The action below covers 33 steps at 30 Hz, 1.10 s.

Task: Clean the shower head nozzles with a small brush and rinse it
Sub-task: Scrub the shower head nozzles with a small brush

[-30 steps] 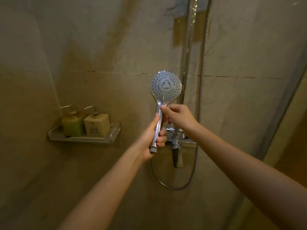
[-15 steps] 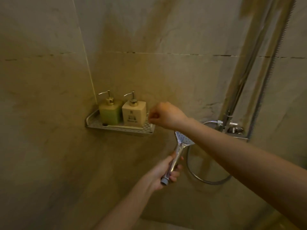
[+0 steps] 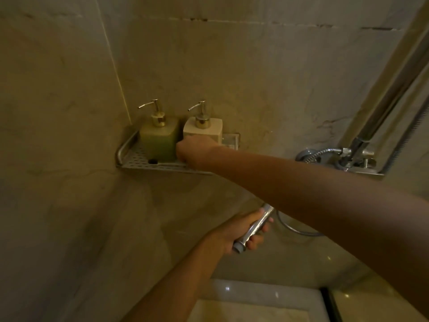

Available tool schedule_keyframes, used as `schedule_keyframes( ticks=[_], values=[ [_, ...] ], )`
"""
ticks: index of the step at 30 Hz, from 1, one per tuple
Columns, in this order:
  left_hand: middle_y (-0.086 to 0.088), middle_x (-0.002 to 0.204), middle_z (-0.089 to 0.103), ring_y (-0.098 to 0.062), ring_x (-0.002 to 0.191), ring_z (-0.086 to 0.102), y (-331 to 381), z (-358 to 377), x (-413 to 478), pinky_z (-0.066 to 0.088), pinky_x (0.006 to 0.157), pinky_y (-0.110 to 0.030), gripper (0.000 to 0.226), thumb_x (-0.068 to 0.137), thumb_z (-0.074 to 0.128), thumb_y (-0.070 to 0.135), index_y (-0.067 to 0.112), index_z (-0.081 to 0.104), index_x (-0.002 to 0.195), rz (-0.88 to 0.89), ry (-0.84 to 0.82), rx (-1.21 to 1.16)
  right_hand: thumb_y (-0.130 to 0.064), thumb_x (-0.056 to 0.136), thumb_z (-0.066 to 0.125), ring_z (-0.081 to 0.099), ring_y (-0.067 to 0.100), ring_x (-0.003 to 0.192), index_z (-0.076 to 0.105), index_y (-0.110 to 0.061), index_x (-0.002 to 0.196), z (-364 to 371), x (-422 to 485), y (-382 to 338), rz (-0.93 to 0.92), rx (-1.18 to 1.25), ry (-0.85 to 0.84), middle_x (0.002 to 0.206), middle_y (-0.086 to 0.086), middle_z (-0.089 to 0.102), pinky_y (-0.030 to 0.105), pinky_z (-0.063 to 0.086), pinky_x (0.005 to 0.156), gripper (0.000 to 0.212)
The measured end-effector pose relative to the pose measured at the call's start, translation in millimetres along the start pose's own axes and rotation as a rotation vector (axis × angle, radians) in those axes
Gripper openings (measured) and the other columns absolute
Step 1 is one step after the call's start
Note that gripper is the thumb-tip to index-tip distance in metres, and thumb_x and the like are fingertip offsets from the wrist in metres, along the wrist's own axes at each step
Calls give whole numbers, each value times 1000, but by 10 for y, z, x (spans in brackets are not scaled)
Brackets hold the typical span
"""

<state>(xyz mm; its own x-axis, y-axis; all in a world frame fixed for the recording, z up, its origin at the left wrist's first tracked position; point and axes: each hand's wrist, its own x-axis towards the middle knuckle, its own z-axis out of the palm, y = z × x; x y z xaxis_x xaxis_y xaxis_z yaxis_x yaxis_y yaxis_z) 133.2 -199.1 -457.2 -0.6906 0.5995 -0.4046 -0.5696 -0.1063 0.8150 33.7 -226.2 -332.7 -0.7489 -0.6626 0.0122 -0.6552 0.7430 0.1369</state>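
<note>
My left hand is closed around the chrome handle of the shower head, low in the view. The spray face is hidden behind my right forearm. My right hand reaches across to the perforated metal corner shelf, its fingers curled down just in front of the two pump bottles. Whether it grips anything is hidden by the back of the hand. No brush shows clearly; a small dark object lies on the shelf by the green bottle.
A green pump bottle and a cream pump bottle stand on the shelf. The mixer valve and chrome riser rail are at the right. The hose loops below my forearm. A pale floor ledge lies below.
The shower head has come down from eye level to low at my left hand. My right hand left its handle and moved left onto the shelf. The view has swung left and down.
</note>
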Motion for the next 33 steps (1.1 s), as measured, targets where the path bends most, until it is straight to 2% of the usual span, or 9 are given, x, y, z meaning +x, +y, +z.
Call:
schedule_keyframes(
  ticks=[6, 13, 15, 18, 22, 25, 28, 31, 33],
  values=[
    [2, 72, 50, -3, 39, 40, 9, -132, 57, 31, 34, -13, 30, 97, 40, 36, 14, 61, 95, -18, -58, 32, -11, 91, 58, 60, 27, 106, 60, -8, 115, -41, 130, -48, -11, -39, -68, 116, 9, 61, 28, 41, 70, 25],
    [3, 73, 50, -2, 41, 41, 7, -189, 55, 33, 35, -14, 31, 96, 40, 39, 15, 59, 99, -8, -91, 53, -9, 90, 57, 60, 26, 104, 57, -7, 119, -145, 28, -36, 0, -58, 48, 118, 11, 60, 26, 41, 69, 29],
    [4, 72, 50, -2, 40, 41, 21, -172, 60, 33, 35, -14, 29, 96, 40, 39, 17, 59, 98, -10, -72, 91, -11, 87, 59, 59, 24, 96, 61, -9, 111, -267, -122, 10, 12, -44, 103, 110, 9, 61, 26, 41, 68, 23],
    [3, 67, 50, -3, 37, 42, 27, -102, 84, 33, 34, -14, 27, 95, 41, 36, 15, 57, 93, -48, -48, 90, -17, 83, 63, 51, 14, 73, 57, -21, 84, -466, -495, 173, 48, 124, 105, 78, -5, 53, 18, 37, 58, 7],
    [4, 60, 57, -6, 38, 48, 15, 67, 97, 39, 37, -16, 24, 97, 40, 28, 11, 54, 88, -16, -48, 65, -23, 87, 61, 50, 9, 62, 58, -18, 74, -562, -1234, 598, 198, 341, 116, 70, -4, 56, 25, 42, 59, 14],
    [-1, 64, 62, -11, 42, 52, -24, 268, 93, 44, 40, -19, 18, 96, 40, 19, 8, 51, 87, -12, -87, 17, -18, 92, 56, 51, 6, 58, 63, -12, 82, -455, -1992, 954, 347, 545, 159, 68, -2, 59, 24, 41, 58, 14],
    [-1, 62, 58, -13, 43, 51, -125, 496, 112, 44, 43, -21, 16, 94, 37, 15, 9, 50, 86, -40, -91, 34, -10, 96, 49, 45, 1, 48, 61, -1, 86, -156, -2767, 1156, 489, 709, 208, 60, 0, 50, 21, 40, 50, 19],
    [3, 54, 50, -9, 36, 41, -248, 763, 160, 35, 39, -18, 15, 93, 36, 16, 12, 47, 84, -24, -65, 103, -10, 99, 45, 40, 2, 46, 67, -6, 92, 212, -3510, 1237, 662, 751, 215, 58, -2, 44, 16, 34, 49, 23],
    [4, 54, 47, -8, 33, 38, -339, 972, 192, 31, 38, -16, 14, 94, 39, 19, 11, 48, 86, 1, -72, 152, -14, 98, 47, 45, 1, 47, 70, -13, 89, 415, -3927, 1261, 749, 711, 226, 58, -6, 46, 14, 34, 51, 24]
  ],
)
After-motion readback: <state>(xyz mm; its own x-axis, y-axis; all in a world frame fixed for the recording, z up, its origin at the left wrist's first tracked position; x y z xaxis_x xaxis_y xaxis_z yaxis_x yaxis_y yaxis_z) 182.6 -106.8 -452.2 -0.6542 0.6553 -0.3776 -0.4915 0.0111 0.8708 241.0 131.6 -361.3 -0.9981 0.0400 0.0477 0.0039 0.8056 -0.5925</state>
